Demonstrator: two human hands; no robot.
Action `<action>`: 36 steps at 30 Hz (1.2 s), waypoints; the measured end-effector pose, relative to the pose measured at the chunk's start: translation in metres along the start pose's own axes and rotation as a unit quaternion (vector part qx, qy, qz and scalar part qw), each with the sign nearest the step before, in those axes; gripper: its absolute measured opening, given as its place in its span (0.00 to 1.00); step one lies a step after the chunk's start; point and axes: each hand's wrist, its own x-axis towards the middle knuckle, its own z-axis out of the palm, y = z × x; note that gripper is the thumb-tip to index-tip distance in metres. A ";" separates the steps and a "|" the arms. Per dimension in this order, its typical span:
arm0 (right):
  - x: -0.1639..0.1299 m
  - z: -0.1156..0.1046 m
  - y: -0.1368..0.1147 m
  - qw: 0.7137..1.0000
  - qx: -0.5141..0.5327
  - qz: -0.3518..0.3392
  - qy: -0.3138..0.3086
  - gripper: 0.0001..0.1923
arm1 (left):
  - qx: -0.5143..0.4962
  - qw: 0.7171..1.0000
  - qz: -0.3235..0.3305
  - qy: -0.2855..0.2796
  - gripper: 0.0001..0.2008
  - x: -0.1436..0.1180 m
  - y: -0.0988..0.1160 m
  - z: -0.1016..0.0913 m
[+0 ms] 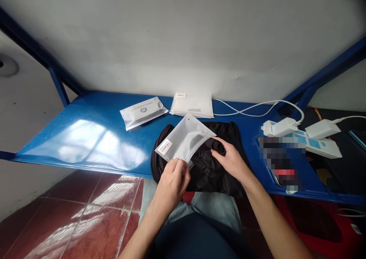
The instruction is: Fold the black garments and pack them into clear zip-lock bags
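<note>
The left hand (175, 175) has its fingers curled together, clamped on the near edge of the frosted pouch (183, 139), which tilts above the black cloth (228, 133) at the front of the blue table (63, 137). The right hand (231, 158) curves its thumb and fingers around a small black roll (219, 148) (whether it joins the cloth below, I cannot tell), with a fingertip at the pouch's right corner. Pouches number three: this one, a printed pouch (144, 112) lying behind to the left, and a labelled pouch (192, 107) flat by the wall (183, 42). To the right sit one power strip (324, 146) and two white adapters, the nearer one (284, 127) and the farther one (323, 128), with a white cable (251, 115) looping towards the labelled pouch. The left hand hides the held pouch's near corner, the pouch covers part of the cloth, and pixelation masks an object beside the strip.
</note>
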 end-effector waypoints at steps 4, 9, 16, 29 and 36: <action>-0.007 0.008 -0.009 0.995 0.082 0.012 -0.051 0.26 | 0.035 0.999 -0.010 0.020 0.07 0.004 0.002 0.001; 0.002 0.014 -0.012 0.996 0.068 -0.003 -0.062 0.42 | 0.130 0.990 0.044 0.007 0.07 0.008 -0.001 0.003; 0.005 0.032 -0.017 0.986 0.160 0.046 -0.004 0.33 | 0.173 0.982 0.072 -0.002 0.10 0.011 -0.002 0.002; 0.027 0.047 -0.024 0.985 0.158 0.066 0.005 0.21 | 0.149 0.981 0.127 -0.010 0.08 0.016 -0.004 0.002; 0.046 0.053 -0.040 0.964 0.193 0.095 -0.153 0.16 | 0.128 0.978 0.164 -0.001 0.08 0.019 -0.014 0.001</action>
